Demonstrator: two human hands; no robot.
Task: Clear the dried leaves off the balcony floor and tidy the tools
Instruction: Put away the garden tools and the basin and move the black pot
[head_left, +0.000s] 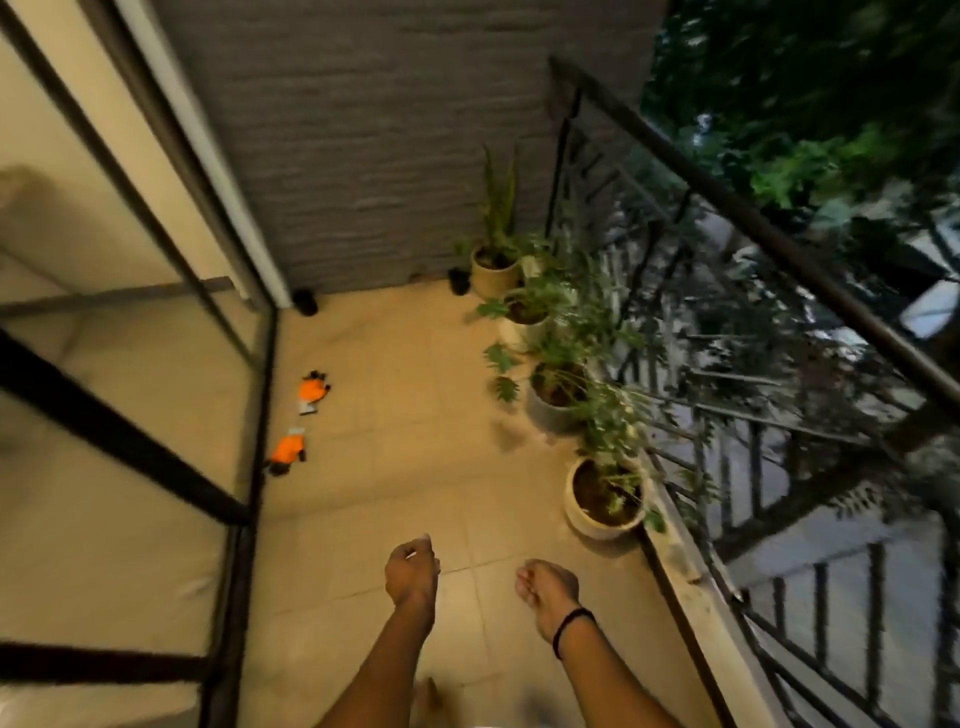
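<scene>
Two orange and black work gloves lie on the tiled balcony floor (395, 467) near the glass door: one glove (313, 391) farther off, the other glove (287, 453) nearer. My left hand (412, 569) hangs over the floor at bottom centre with its fingers loosely curled and nothing in it. My right hand (548, 587), with a black band on the wrist, is beside it, fingers loosely curled and empty. Both hands are well short of the gloves. No dried leaves can be made out on the blurred floor.
A row of potted plants runs along the right side by the metal railing (753, 239): the nearest pot (602, 499), a grey pot (553, 405), then two further pots toward the grey wall. A glass door with a black frame (249, 431) bounds the left. Small dark objects sit by the wall.
</scene>
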